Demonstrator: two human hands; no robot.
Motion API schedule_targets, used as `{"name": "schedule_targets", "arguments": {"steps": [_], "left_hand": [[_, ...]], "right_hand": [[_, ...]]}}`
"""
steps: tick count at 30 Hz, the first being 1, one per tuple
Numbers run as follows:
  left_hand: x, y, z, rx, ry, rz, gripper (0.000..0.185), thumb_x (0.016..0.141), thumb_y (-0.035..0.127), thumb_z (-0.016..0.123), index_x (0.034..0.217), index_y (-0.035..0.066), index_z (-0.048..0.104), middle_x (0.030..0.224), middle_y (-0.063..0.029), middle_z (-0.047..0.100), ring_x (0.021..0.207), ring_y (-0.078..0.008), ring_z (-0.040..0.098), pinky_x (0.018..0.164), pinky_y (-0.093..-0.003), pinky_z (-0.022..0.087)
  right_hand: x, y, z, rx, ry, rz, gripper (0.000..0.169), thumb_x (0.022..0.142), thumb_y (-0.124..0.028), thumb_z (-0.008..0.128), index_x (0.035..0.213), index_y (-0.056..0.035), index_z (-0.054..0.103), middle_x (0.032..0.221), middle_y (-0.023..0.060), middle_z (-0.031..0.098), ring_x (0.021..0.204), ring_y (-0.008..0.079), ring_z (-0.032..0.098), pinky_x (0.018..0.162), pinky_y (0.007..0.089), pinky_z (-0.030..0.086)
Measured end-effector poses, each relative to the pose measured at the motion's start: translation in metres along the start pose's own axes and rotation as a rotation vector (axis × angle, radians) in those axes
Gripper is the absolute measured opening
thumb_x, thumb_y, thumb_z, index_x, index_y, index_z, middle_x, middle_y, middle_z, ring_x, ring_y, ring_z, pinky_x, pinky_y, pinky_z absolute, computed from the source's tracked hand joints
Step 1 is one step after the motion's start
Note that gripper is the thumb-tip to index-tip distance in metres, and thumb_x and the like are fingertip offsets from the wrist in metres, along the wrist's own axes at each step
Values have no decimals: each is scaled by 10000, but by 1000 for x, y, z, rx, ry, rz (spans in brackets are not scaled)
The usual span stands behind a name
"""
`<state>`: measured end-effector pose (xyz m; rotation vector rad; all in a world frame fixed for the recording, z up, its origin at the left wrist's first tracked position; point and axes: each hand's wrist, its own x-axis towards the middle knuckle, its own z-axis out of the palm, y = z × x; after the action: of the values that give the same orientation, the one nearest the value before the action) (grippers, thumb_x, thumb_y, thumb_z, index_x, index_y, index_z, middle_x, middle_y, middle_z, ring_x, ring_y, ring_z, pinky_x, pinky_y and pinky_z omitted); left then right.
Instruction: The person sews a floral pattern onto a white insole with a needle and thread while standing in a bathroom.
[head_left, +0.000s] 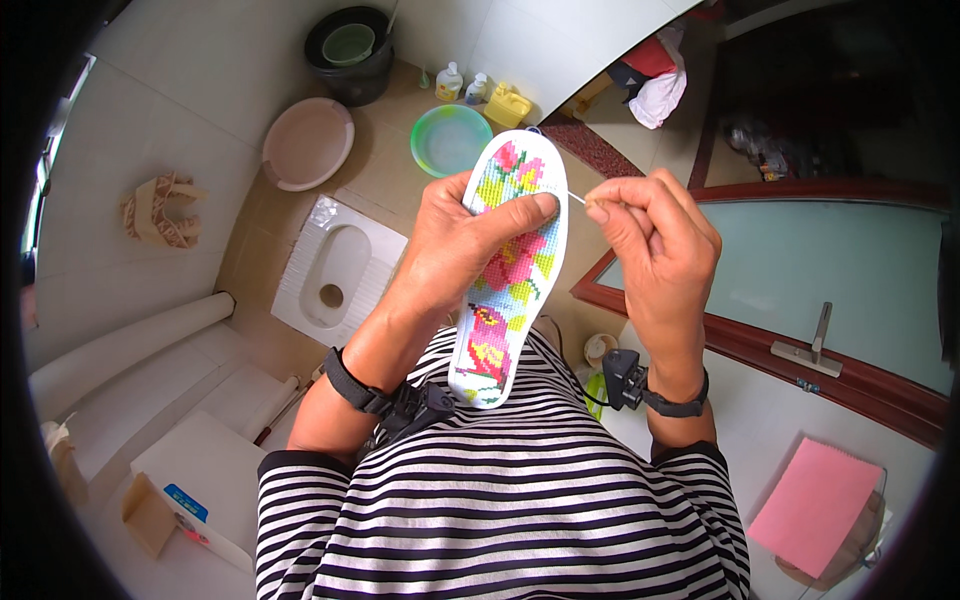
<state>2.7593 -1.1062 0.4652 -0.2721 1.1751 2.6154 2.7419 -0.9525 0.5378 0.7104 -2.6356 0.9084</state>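
Note:
A cross-stitch insole (517, 262) with pink flowers, green leaves and a white border stands nearly upright before my chest. My left hand (469, 232) grips it at the left edge, the thumb lying across its stitched face and the other fingers hidden behind. To the right, my right hand (656, 225) pinches a thin white strand (576, 197) between thumb and forefinger. That strand runs to the insole's right edge; whether it is thread or a needle I cannot tell. Both wrists wear black straps with small devices.
Beyond the insole are a squat toilet (337, 266), a pink basin (309, 144), a green basin (451, 140) and a black bucket (349, 64). Bottles (449, 82) line the wall. At right is a glass door (810, 285) with a dark red frame; a pink cloth (817, 506) hangs lower right.

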Motion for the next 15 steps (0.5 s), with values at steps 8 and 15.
{"name": "schedule_targets", "arguments": {"steps": [8, 15], "left_hand": [[1, 2, 0, 18, -16, 72, 152, 799, 112, 705, 897, 0, 672, 761, -31, 663, 623, -68, 602, 550, -224, 488], [1, -2, 0, 21, 0, 72, 120, 801, 86, 695, 877, -3, 666, 764, -45, 669, 631, -80, 615, 575, -221, 492]], "right_hand": [[-5, -8, 5, 27, -52, 15, 101, 747, -2, 705, 812, -24, 630, 700, 40, 586, 550, 132, 605, 451, 248, 448], [-5, -7, 8, 20, -55, -1, 115, 734, 8, 708, 812, -28, 631, 697, 45, 587, 556, 141, 604, 448, 259, 443]]}}
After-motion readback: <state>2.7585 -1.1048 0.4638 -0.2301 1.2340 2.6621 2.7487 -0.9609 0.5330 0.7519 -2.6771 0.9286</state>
